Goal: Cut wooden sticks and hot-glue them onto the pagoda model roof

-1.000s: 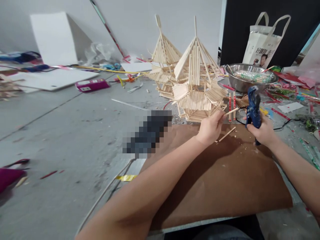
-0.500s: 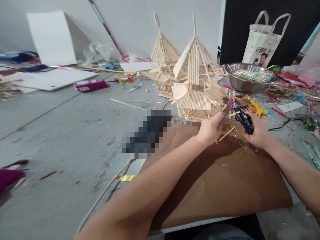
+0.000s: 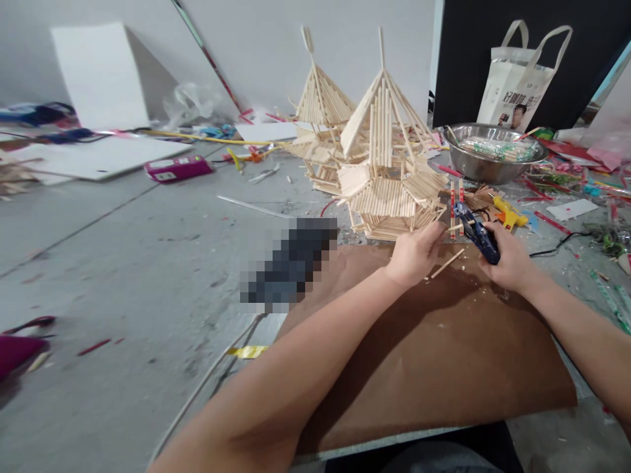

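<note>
My left hand [image 3: 417,255] pinches a short wooden stick [image 3: 454,228] at the upper edge of the brown sheet [image 3: 438,355]. The stick's far end lies at the jaws of a dark blue cutting tool [image 3: 477,233]. Wrapped round that tool's handles is my right hand [image 3: 510,259]. Beneath and between the hands, a loose stick piece [image 3: 447,263] and small chips rest on the sheet. Just behind my left hand stands a pagoda-like model of wooden sticks [image 3: 389,197], with a second stick model [image 3: 323,98] behind it.
A metal bowl [image 3: 493,164] of wrapped sticks stands at the back right, near a yellow glue gun [image 3: 509,213] with a cable. Left of the sheet lies a pixelated dark object [image 3: 290,263]. A magenta box [image 3: 177,169] sits farther left. Scraps litter the right side.
The blue tool's jaws have shifted slightly and look closer together around the stick's end. Both hands hold almost the same place.
</note>
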{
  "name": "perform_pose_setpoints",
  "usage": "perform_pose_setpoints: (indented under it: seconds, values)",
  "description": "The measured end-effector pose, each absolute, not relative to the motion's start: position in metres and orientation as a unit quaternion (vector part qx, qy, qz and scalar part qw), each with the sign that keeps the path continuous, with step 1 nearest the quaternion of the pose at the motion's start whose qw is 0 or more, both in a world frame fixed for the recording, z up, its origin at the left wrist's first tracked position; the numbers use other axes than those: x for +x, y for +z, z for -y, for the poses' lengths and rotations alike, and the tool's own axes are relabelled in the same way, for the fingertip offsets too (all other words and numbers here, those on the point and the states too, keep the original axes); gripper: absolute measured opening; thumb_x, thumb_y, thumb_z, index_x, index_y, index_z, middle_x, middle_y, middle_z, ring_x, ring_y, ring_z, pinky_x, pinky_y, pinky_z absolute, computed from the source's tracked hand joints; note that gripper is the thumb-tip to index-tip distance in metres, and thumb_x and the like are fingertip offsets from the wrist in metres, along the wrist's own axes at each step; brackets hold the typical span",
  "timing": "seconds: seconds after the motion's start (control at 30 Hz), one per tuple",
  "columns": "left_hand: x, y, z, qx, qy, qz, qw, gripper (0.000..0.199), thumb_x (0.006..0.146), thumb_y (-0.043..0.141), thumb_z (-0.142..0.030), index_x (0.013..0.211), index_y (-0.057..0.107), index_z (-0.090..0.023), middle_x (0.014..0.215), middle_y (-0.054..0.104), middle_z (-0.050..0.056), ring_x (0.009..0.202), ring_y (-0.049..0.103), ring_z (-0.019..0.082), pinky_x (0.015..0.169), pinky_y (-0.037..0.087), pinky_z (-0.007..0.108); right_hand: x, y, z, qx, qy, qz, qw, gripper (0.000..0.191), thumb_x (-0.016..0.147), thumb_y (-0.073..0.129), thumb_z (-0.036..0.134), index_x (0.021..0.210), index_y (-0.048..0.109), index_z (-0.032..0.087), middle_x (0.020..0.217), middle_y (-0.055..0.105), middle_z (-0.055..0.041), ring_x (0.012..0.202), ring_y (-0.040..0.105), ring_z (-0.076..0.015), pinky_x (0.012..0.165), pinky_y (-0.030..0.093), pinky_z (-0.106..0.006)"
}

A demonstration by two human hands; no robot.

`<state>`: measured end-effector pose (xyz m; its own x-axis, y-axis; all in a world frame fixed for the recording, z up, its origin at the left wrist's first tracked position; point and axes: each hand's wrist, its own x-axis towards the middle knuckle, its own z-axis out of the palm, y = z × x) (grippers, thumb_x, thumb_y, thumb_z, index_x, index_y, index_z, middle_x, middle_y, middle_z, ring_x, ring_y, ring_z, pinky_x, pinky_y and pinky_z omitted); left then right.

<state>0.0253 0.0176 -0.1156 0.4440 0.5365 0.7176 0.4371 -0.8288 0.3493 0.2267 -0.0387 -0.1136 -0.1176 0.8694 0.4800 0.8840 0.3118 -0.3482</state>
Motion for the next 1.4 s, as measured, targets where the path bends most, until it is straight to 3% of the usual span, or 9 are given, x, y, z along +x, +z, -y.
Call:
perform_pose_setpoints:
  seconds: [0.3,0.67,1.03,1.2,1.4]
  values:
    - [0.0247,-0.1153,-0.0180,0.854,0.422,-0.303,0.031,0.021,0.089,0.037,-0.022,0.084,0.056,-0.016,0.062,0.059,0.001,0.053,0.055,0.010,0.049,0.041,0.021,0.2262,-0.1138,0.0390,-0.581,-0.009,0.753,0.309,0.048,0.067,0.053,0.026,0.114,0.043,0.022,0.105,0.060,-0.0101,0.090,0.060,-0.0279,0.077,0.047,-0.042]
    - [0.0240,-0.1146,-0.0173,0.851,0.427,-0.298,0.073,0.019,0.088,0.037,-0.023,0.084,0.054,-0.018,0.060,0.055,0.000,0.053,0.053,0.009,0.050,0.038,0.020,0.2253,-0.1122,0.0396,-0.581,-0.007,0.752,0.311,0.048,0.066,0.052,0.026,0.114,0.044,0.021,0.105,0.060,-0.0110,0.090,0.060,-0.0290,0.075,0.046,-0.043]
    - [0.0255,-0.1118,-0.0143,0.853,0.412,-0.314,0.064,0.019,0.088,0.037,-0.021,0.081,0.054,-0.016,0.060,0.057,0.001,0.051,0.053,0.010,0.049,0.038,0.021,0.2244,-0.1131,0.0410,-0.608,-0.007,0.737,0.294,0.040,0.068,0.052,0.031,0.107,0.047,0.021,0.090,0.064,-0.0087,0.072,0.061,-0.0246,0.067,0.047,-0.038]
    - [0.0277,-0.1118,-0.0129,0.852,0.373,-0.364,0.049,0.023,0.090,0.035,-0.027,0.081,0.054,-0.016,0.059,0.058,0.002,0.051,0.055,0.013,0.048,0.037,0.023,0.2231,-0.1120,0.0401,-0.614,0.011,0.735,0.287,0.034,0.069,0.051,0.031,0.101,0.049,0.021,0.080,0.064,-0.0064,0.066,0.061,-0.0226,0.063,0.046,-0.035]
    - [0.0305,-0.1105,-0.0111,0.854,0.363,-0.373,0.011,0.031,0.091,0.034,-0.036,0.088,0.056,-0.015,0.067,0.065,0.006,0.055,0.060,0.013,0.047,0.036,0.021,0.2174,-0.1108,0.0415,-0.607,-0.004,0.749,0.265,0.036,0.068,0.050,0.033,0.100,0.052,0.018,0.086,0.065,-0.0110,0.073,0.063,-0.0262,0.065,0.046,-0.036]
